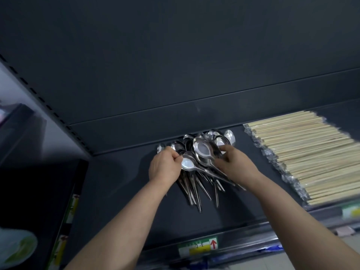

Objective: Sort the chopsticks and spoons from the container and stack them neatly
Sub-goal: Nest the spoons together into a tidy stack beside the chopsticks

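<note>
The dark shelf (116, 182) carries all items under inspection. The bundle of wooden chopsticks (311, 156), in clear wrap, lies flat at the right end, well apart from both my hands. The pile of steel spoons (191, 191) lies at centre, bowls toward the back wall, handles fanned toward me.

My left hand (164, 166) sits at the pile's left edge, fingers curled, pinching the rim of the lower spoon (188, 164). My right hand (236, 164) sits at the pile's right edge, fingers curled around the neck of the upper spoon (202, 150), whose bowl tilts up above the others. The two held spoons overlap between my hands.

A price label (198, 246) on the front rail bears a red arrow (213, 244) pointing up; its print is illegible.
</note>
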Demonstrator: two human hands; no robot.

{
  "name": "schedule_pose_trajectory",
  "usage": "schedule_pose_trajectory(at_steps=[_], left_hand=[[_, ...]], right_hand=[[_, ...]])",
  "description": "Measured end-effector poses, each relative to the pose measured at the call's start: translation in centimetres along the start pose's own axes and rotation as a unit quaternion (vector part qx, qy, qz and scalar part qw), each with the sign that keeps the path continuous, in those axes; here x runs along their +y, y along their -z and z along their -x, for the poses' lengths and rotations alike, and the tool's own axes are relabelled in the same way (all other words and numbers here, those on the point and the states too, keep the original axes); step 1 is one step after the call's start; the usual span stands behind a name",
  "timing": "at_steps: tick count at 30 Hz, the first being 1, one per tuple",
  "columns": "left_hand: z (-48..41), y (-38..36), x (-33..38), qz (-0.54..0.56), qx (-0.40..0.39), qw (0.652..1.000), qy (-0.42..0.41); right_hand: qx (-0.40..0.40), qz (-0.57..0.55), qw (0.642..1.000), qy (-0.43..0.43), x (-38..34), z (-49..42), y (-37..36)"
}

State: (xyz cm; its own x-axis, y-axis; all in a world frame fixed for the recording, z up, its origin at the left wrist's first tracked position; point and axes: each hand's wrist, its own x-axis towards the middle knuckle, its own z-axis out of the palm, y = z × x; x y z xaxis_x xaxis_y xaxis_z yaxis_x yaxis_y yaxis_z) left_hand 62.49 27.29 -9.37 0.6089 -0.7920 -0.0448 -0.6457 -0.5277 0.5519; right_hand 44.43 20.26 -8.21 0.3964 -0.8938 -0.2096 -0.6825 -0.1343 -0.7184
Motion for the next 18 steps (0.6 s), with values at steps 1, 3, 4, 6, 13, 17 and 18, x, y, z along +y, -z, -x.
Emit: schedule_pose_trajectory(at_steps=[1,3,4,6,13,17,18], left_hand=[[-0.1,0.2,-0.1,0.012,-0.008,1.000,-0.003],[-0.2,0.6,-0.6,0.062,-0.050,0.997,-0.005],[-0.2,0.7,-0.8,0.102,-0.073,0.992,-0.001],[0.0,0.8,-0.7,0.182,-0.094,0.979,0.013],[0.2,0.9,-1.1,0.262,-0.017,0.965,0.014],[0.4,0.8,-1.6,0.233,-0.020,0.972,0.002],[0.4,0.8,-1.5,0.232,-0.017,0.973,0.000]], right_hand=[[-0.004,0.014,1.000,0.004,-0.2,0.0,-0.1],[-0.014,0.006,1.000,0.005,-0.4,-0.1,-0.5],[-0.021,-0.010,1.000,0.004,-0.4,-0.2,-0.7],[-0.041,-0.027,0.999,0.014,-0.6,0.1,-1.3],[-0.161,-0.209,0.965,-0.013,-1.9,1.9,-2.8],[-0.187,-0.211,0.960,-0.003,-2.0,2.2,-2.6],[-0.194,-0.208,0.959,-0.002,-2.1,2.2,-2.6]])
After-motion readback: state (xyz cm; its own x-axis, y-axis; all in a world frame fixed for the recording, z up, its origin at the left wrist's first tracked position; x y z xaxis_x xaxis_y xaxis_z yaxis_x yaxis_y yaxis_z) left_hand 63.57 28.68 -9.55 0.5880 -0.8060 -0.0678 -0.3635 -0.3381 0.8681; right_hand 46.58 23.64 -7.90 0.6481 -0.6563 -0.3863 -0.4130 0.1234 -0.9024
